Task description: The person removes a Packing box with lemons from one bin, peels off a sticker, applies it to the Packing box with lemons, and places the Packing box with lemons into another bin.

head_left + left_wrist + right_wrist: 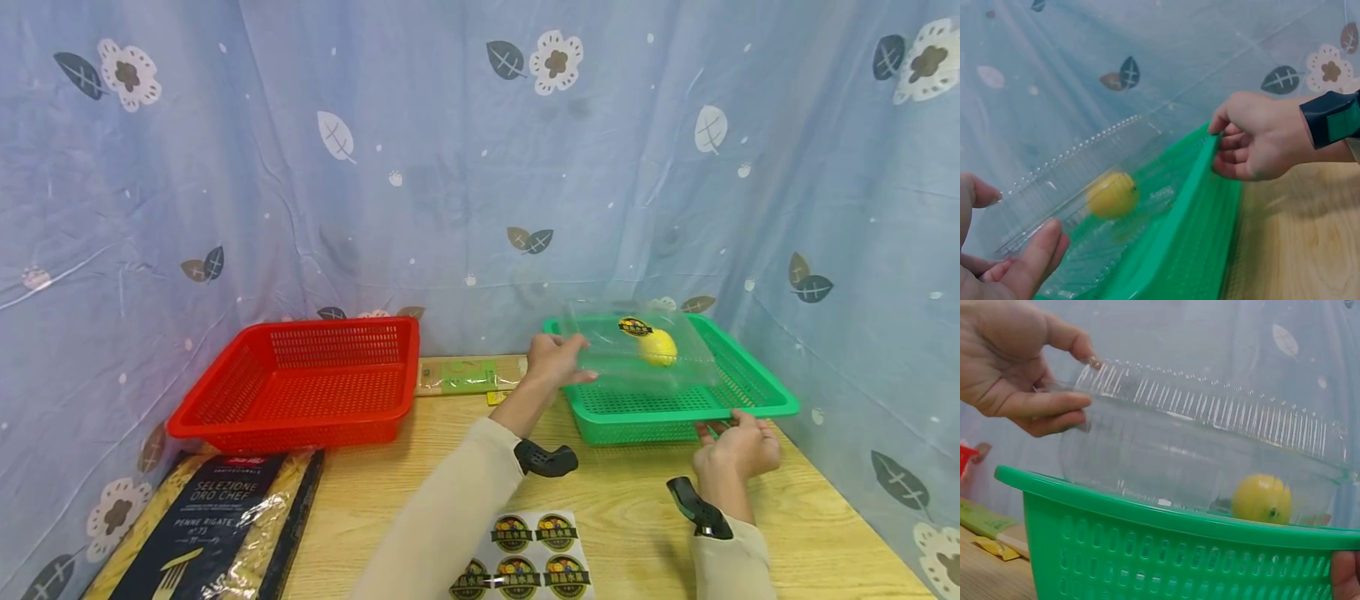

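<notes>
Left hand: fingers clamped on the clear clamshell box's left edge.
Right hand: fingers curled round the green basket's front rim.
Lemon: enclosed in the box, held over the basket.

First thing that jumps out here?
The clear plastic box with a yellow lemon inside, held by the left hand over the green basket at right on the wooden table. The right hand grips that basket's near rim. The empty red basket sits left.

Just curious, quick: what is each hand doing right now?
Left hand: grips the clear box.
Right hand: grips the green basket rim.
</notes>
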Demonstrator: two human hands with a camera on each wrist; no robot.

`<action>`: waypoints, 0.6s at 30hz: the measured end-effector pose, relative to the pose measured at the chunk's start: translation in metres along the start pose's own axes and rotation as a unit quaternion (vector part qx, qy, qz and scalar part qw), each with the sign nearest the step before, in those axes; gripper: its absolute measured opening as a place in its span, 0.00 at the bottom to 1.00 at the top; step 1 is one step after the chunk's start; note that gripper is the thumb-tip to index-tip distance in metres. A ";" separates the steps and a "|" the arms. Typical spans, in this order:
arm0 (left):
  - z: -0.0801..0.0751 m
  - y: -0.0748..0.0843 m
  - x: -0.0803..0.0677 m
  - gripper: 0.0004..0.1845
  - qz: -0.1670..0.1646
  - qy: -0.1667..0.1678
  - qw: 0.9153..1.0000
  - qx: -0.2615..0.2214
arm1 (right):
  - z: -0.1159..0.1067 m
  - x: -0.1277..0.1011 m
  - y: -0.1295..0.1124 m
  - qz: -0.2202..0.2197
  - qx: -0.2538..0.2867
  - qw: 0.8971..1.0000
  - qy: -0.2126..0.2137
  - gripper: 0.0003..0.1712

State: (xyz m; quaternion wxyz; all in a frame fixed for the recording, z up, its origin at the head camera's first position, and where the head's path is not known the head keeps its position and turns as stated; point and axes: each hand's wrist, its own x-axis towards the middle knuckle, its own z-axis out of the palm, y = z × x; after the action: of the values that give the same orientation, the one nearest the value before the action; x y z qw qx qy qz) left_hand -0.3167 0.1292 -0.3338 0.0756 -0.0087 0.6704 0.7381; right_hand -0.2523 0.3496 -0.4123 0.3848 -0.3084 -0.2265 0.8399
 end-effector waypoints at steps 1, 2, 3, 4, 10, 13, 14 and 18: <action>0.003 -0.002 0.000 0.09 0.001 0.000 1.000 0.002 | -0.001 0.001 -0.001 0.001 0.000 1.000 -0.004 0.12; 0.005 -0.003 0.000 0.10 0.003 0.001 1.000 0.005 | -0.002 0.002 -0.001 0.004 0.001 1.000 -0.007 0.10; 0.006 -0.005 -0.001 0.12 0.003 0.002 1.000 0.006 | -0.003 0.003 -0.003 0.008 0.001 1.000 -0.009 0.09; 0.008 -0.006 0.000 0.13 0.003 0.001 1.000 0.008 | -0.003 0.004 -0.004 0.012 0.003 1.000 -0.011 0.08; 0.011 -0.015 0.003 0.32 -0.005 0.008 0.999 0.047 | -0.011 0.008 -0.005 0.029 0.019 0.994 -0.100 0.11; 0.009 -0.017 0.005 0.35 -0.004 0.009 0.997 0.070 | -0.017 0.012 -0.002 0.032 0.033 0.985 -0.164 0.15; 0.009 -0.017 0.005 0.35 -0.001 0.006 0.997 0.073 | -0.019 0.013 -0.002 0.031 0.036 0.982 -0.182 0.15; 0.009 -0.018 0.006 0.35 0.010 -0.014 0.996 0.087 | -0.027 0.018 -0.001 0.034 0.060 0.972 -0.226 0.13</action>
State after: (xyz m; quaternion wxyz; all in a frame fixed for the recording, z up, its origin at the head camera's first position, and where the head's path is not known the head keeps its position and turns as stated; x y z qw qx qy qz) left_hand -0.3193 0.1407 -0.3510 0.0781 0.0152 0.7311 0.6776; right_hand -0.2418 0.3678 -0.4371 0.3133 -0.0948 -0.2460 0.9123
